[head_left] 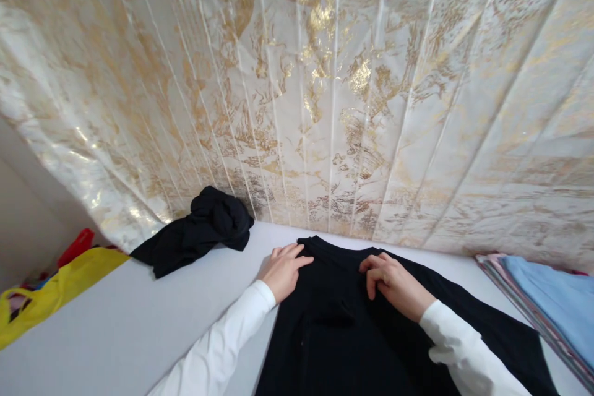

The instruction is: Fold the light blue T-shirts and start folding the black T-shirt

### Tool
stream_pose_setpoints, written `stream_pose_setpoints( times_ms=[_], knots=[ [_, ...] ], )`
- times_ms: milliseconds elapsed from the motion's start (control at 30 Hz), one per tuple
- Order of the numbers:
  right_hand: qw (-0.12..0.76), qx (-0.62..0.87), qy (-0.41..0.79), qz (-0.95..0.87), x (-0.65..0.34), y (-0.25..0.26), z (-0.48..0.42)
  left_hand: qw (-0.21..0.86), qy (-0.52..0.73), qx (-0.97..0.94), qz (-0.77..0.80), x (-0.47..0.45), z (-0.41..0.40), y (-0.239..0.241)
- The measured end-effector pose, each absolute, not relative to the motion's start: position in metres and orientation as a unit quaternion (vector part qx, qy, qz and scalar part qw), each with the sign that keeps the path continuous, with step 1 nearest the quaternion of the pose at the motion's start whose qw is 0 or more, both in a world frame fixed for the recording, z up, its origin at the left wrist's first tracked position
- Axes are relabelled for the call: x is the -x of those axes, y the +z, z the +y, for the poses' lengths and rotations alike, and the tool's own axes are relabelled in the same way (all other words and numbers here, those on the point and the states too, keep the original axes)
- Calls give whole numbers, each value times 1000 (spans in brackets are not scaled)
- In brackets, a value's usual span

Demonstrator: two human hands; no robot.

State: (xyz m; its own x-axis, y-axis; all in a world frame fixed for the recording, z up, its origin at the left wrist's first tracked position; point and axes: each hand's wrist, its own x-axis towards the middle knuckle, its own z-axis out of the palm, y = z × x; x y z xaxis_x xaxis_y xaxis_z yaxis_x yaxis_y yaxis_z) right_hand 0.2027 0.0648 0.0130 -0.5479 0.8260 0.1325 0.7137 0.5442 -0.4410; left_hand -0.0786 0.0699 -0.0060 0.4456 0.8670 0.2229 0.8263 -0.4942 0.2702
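A black garment point(338, 334) lies spread on the white table point(139, 322) in front of me, its collar end toward the wall. My left hand point(284, 271) rests at the garment's left upper edge, fingers stretched out and lying on the cloth. My right hand point(392, 283) sits on the garment near the collar on the right, fingers curled and pressed into the fabric, pinching a fold. Both arms wear white sleeves.
A crumpled black garment point(199, 230) lies at the back left of the table against a white and gold curtain point(325, 86). A stack of folded cloths, light blue on top point(552, 306), sits at the right edge. A yellow bag point(55, 291) and something red lie to the left.
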Motion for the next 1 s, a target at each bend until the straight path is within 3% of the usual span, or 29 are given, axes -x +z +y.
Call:
stream_pose_setpoints(
  times_ms=[267, 400, 467, 600, 667, 1000],
  knots=[
    [200, 585, 152, -771, -186, 7, 55, 73, 155, -853, 493, 72, 124, 22],
    [208, 574, 112, -784, -176, 2, 55, 72, 118, -861, 489, 76, 143, 20],
    [241, 564, 172, -771, -173, 3, 56, 67, 109, -861, 491, 79, 147, 19],
    [280, 561, 408, -664, -173, 5, 57, 51, 107, -857, 501, 79, 149, 19],
    [270, 577, 442, -631, -175, 4, 58, 37, 110, -854, 508, 75, 148, 16],
    [121, 677, 132, -714, -181, -1, 57, 1, 141, -862, 487, 61, 137, 0]
  ],
)
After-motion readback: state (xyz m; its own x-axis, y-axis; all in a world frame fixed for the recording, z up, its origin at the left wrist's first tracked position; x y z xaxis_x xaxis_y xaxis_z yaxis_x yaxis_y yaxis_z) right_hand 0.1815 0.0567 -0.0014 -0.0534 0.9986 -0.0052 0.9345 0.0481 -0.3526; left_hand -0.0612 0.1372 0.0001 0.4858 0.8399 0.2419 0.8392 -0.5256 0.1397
